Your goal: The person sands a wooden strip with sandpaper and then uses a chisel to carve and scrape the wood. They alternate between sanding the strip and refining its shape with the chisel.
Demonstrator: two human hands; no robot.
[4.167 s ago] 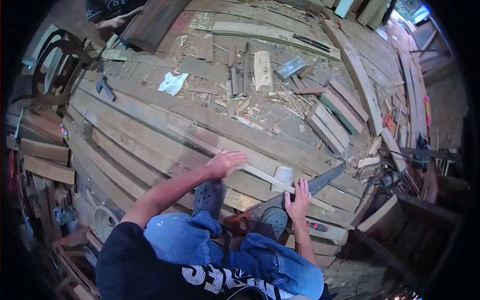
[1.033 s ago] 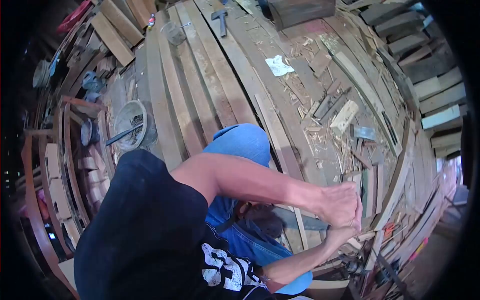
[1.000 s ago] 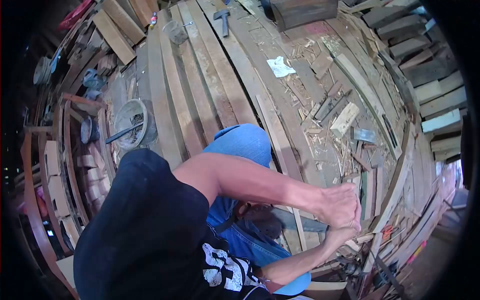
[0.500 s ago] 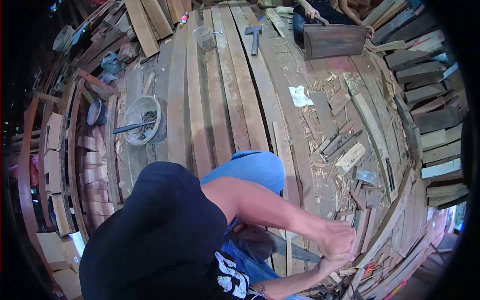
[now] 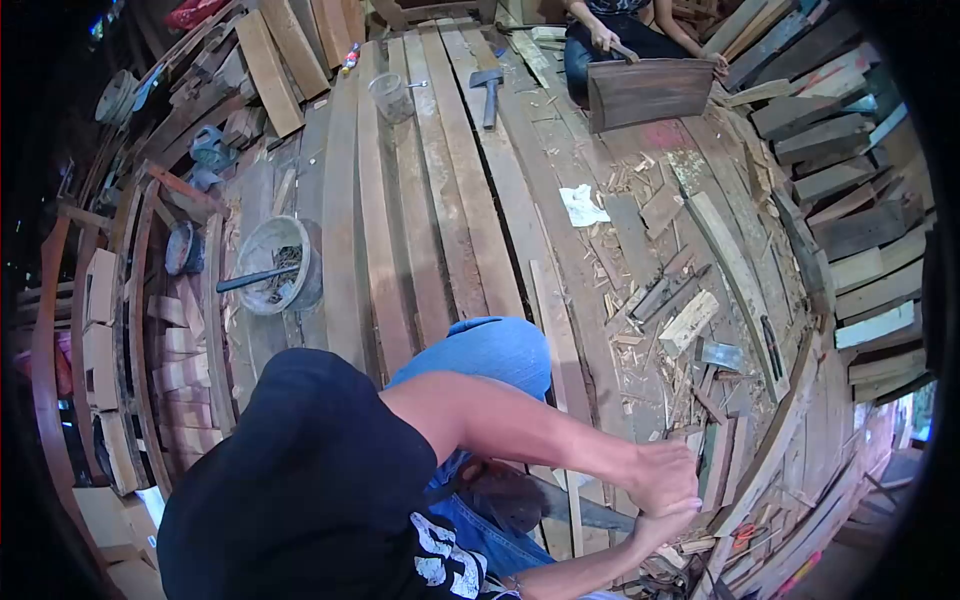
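Observation:
My left hand is fisted at the lower right, pressed onto my right hand just beneath it. A grey saw blade runs from under my dark shoe straight into the two closed hands; its tip is hidden inside them. A thin wooden strip lies along the planks and passes under my knee, crossing the blade. My blue-jeaned knee and black shirt fill the lower middle.
Long planks run away from me. On the left stands a bucket with a tool in it. A hammer, a plastic cup and a white rag lie further off. Another person holds a dark board.
Earlier my hands rested apart on the strip beside the saw. They are clasped together at the blade's end. In the last second the view swung and the hands dropped lower in frame.

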